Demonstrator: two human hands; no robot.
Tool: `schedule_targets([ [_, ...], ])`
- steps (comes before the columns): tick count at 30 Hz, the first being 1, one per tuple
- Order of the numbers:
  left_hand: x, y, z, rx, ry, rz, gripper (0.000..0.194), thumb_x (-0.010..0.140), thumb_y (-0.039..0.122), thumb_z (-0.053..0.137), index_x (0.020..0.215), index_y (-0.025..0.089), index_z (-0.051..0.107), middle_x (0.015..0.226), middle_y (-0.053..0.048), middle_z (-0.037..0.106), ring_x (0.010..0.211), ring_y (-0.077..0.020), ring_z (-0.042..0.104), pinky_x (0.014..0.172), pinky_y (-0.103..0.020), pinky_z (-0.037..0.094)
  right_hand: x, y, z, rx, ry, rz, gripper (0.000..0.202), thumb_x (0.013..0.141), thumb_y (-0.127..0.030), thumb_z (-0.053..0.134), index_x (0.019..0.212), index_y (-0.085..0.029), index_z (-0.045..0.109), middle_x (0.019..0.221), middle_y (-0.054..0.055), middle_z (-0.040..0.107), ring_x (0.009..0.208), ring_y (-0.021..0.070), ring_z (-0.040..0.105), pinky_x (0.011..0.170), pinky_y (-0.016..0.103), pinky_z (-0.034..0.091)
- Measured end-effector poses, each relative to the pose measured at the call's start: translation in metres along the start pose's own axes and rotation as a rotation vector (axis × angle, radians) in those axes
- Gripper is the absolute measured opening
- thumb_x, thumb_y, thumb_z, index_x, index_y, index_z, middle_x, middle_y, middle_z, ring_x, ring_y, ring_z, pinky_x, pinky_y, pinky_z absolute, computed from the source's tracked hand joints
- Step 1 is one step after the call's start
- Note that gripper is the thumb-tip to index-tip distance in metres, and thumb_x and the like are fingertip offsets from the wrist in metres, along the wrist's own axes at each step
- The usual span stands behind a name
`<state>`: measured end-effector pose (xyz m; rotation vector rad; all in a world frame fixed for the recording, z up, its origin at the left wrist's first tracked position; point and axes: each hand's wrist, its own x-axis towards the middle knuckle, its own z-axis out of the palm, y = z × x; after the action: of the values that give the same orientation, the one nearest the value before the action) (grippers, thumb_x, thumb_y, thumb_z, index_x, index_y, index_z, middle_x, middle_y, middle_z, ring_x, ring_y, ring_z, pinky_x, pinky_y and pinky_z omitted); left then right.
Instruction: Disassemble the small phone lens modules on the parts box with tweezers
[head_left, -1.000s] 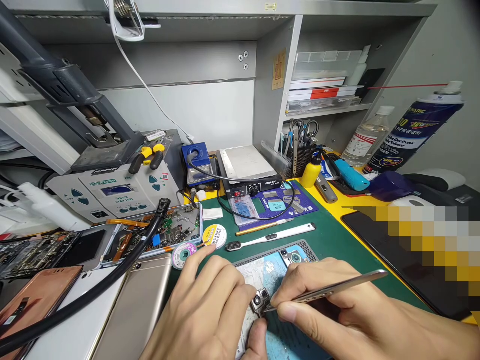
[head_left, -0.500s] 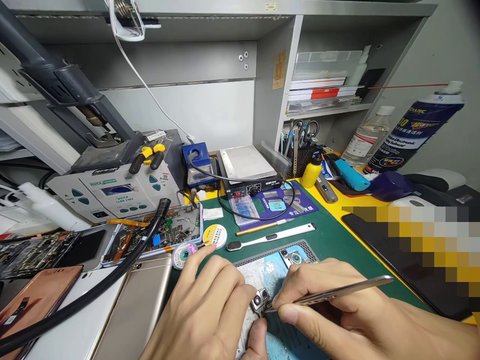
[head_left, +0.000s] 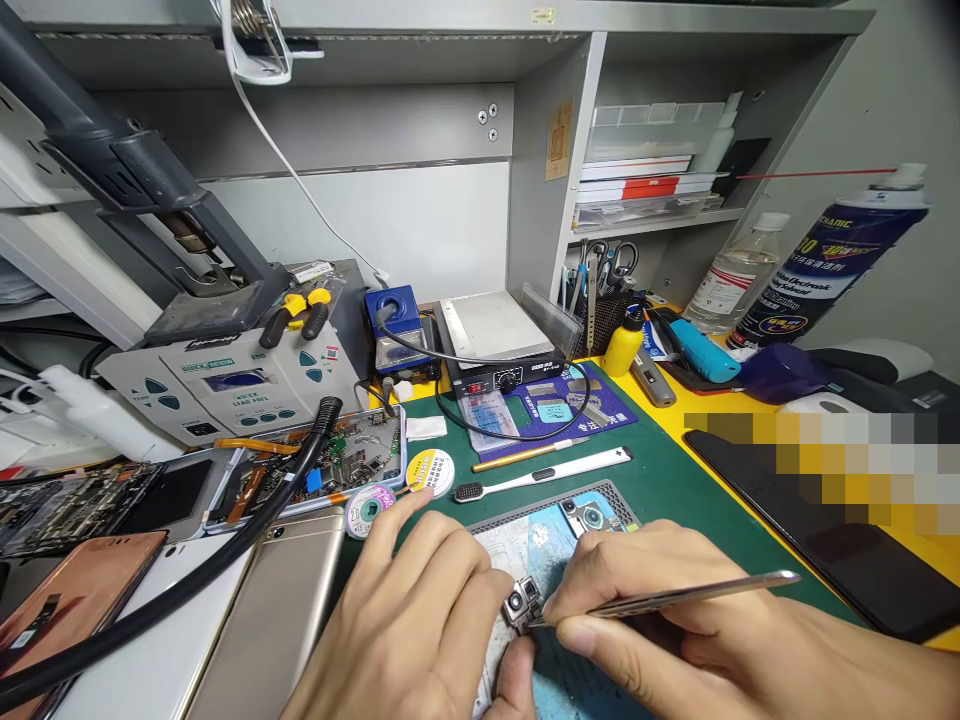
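While my left hand [head_left: 409,625] pinches the small metal camera module [head_left: 522,604], my right hand [head_left: 675,620], closed on thin steel tweezers [head_left: 660,596], should pry gently.

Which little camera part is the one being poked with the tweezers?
The camera part pinched between both hands, at the tweezers' tip. The other camera part lies untouched farther back on the blue mat.

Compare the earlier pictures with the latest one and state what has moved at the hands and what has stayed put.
The tweezers in the right hand have tilted flatter, their free end swinging right and lower while the tip stays at the small camera module. The left hand still pinches that module over the blue work mat. The white brush and solder wick reels have not moved.
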<state>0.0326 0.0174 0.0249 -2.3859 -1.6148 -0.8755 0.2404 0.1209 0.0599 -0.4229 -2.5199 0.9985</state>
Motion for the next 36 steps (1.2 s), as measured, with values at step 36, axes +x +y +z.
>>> schedule_targets([
  [36, 0.002, -0.003, -0.016, 0.027, 0.025, 0.029, 0.02, 0.087, 0.013, 0.057, 0.104, 0.022, 0.061, 0.093, -0.004, 0.064, 0.094, -0.0229, 0.059, 0.105, -0.046, 0.039, 0.019, 0.04, -0.011, 0.713, 0.78, 0.268, 0.025, 0.084, -0.039, 0.068, 0.071, -0.021, 0.058, 0.046, -0.007, 0.047, 0.04, 0.0089, 0.04, 0.038, 0.02, 0.028],
])
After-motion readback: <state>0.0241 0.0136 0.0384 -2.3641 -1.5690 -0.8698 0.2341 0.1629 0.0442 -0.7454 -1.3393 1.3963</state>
